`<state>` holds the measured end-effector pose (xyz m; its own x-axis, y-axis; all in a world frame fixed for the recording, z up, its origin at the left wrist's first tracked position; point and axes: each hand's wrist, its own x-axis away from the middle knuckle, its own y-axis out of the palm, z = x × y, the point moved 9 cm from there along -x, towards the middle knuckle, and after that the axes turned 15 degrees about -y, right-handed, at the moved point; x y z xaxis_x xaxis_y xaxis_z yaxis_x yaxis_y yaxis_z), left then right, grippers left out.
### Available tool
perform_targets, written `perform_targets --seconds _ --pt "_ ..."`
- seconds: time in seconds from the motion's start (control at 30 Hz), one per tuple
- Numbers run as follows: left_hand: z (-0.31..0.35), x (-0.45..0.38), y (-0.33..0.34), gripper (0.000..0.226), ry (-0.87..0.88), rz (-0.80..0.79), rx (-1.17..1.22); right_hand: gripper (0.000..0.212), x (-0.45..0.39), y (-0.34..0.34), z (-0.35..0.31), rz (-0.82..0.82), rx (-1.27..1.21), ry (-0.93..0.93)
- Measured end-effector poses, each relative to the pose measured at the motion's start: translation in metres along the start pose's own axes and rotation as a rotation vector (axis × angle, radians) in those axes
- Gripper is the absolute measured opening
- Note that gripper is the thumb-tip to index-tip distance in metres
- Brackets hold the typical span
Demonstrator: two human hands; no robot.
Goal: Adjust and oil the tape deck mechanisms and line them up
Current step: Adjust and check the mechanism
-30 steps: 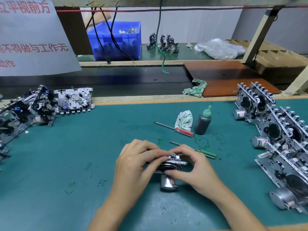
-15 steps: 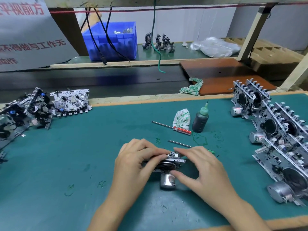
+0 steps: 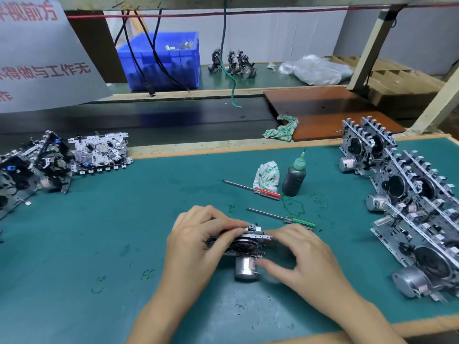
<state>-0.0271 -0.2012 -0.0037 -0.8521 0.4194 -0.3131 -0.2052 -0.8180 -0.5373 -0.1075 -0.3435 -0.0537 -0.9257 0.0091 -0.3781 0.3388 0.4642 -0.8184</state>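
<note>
A tape deck mechanism (image 3: 248,247) with a silver motor (image 3: 246,268) stands on edge on the green mat (image 3: 99,232) at the centre front. My left hand (image 3: 198,242) grips its left side, fingers curled over the top edge. My right hand (image 3: 298,256) pinches its right end, thumb by the motor. A dark oil bottle (image 3: 294,177) with a green nozzle stands behind. A red-handled screwdriver (image 3: 253,190) and a green-handled screwdriver (image 3: 283,218) lie nearby. A row of mechanisms (image 3: 407,202) leans along the right; a pile of mechanisms (image 3: 59,160) sits at the left.
A crumpled rag (image 3: 267,176) lies beside the bottle and another rag (image 3: 282,131) at the mat's far edge. Behind are a dark conveyor belt (image 3: 161,120), a brown board (image 3: 323,112), a blue bin (image 3: 161,60), hanging cables and a white sign (image 3: 42,53).
My right hand has slid slightly right and down along the mechanism, the thumb now nearer the motor. My left hand keeps its hold. The camera has drifted a little.
</note>
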Motion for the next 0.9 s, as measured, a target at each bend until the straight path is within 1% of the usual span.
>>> perform_targets --seconds 0.07,0.2,0.3,0.47,0.57,0.73,0.9 --pt "0.0 0.0 0.0 0.018 0.003 -0.006 0.006 0.049 -0.006 0.009 0.002 -0.026 -0.148 0.039" --pt "-0.001 0.002 -0.001 0.016 -0.007 -0.016 0.031 0.036 -0.023 0.02 -0.005 0.062 -0.478 0.054" --pt "-0.001 0.002 -0.001 0.017 -0.007 -0.021 0.027 0.028 -0.026 0.023 -0.005 0.075 -0.586 0.062" --pt "0.0 0.001 -0.001 0.016 0.01 -0.01 0.019 0.031 -0.025 0.02 -0.003 0.139 -0.743 0.08" --pt "0.0 0.001 -0.001 0.016 0.008 -0.01 0.028 0.031 -0.024 0.022 0.0 0.143 -0.781 0.135" --pt "0.002 0.002 -0.002 0.018 0.016 -0.002 0.005 0.029 -0.025 0.024 0.002 0.11 -0.743 0.16" --pt "0.003 0.002 -0.001 0.02 0.025 -0.003 -0.023 0.026 -0.027 0.02 -0.001 0.097 -0.694 0.103"
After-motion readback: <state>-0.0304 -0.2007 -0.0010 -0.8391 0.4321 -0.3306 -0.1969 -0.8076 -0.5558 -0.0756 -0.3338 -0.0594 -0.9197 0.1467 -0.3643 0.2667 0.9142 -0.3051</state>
